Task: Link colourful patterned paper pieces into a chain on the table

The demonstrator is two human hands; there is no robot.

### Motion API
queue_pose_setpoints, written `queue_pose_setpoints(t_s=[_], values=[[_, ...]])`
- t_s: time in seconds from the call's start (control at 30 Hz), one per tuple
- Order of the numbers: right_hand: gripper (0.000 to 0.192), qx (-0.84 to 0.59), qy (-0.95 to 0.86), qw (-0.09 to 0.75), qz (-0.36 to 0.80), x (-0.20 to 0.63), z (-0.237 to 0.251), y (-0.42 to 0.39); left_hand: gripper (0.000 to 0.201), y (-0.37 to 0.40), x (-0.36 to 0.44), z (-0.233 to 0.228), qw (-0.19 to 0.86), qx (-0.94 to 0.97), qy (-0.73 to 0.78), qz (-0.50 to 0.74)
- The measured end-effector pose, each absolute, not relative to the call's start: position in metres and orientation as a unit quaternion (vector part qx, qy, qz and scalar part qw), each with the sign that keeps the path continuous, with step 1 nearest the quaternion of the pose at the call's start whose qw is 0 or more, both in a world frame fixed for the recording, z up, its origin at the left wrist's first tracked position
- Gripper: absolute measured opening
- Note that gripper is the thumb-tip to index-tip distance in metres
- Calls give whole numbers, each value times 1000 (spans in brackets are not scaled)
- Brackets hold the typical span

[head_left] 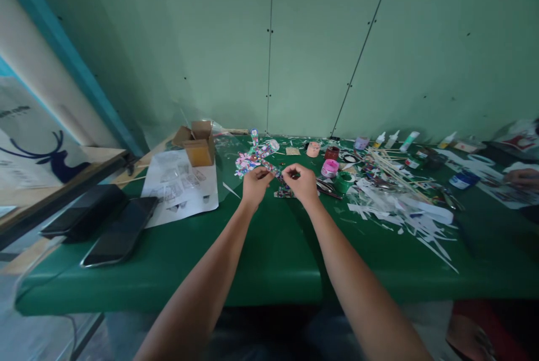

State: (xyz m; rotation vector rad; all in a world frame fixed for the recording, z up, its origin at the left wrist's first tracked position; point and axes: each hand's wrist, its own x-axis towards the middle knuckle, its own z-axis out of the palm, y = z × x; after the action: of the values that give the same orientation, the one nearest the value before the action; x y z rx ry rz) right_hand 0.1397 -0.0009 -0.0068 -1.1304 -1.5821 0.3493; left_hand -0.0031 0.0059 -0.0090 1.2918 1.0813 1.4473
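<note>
Both my arms reach out over a green table (269, 260). My left hand (255, 183) and my right hand (301, 181) pinch a narrow strip of colourful patterned paper (274, 172) between them, just above the tabletop. More pieces of the same multicoloured paper craft (252, 156) lie right behind my hands. Exactly how the fingers grip is too small to tell.
Small paint pots (330, 167), glue bottles (409, 140), wooden sticks (391, 169) and white paper scraps (404, 212) crowd the right side. A cardboard box (197, 145), a printed sheet (181, 184) and two dark phones (120, 232) lie left. Another person's hand (522, 177) rests far right.
</note>
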Motion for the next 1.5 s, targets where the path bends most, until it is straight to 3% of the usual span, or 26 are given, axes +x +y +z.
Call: queue_pose_setpoints(t_s=[0.23,0.53,0.77,0.87,1.03,1.2,1.5], values=[[16,-459,-625,581,247,143,-14,9,16,9,-8,-14,418,524,482,564],[19,-479,-545,555,406,145,-19,14,21,11,-12,-18,498,517,537,443],[39,-437,-496,561,499,144,-8,3,11,6,-24,-21,251,607,630,415],[53,-401,-479,558,546,142,-4,0,12,4,-26,-16,211,608,639,422],[62,-349,-455,567,592,141,0,-3,22,7,-17,-8,342,658,451,497],[65,-321,-453,581,595,141,2,-5,33,4,-13,-4,440,672,380,459],[44,-319,-505,554,579,141,-9,1,32,1,-16,-1,524,658,361,402]])
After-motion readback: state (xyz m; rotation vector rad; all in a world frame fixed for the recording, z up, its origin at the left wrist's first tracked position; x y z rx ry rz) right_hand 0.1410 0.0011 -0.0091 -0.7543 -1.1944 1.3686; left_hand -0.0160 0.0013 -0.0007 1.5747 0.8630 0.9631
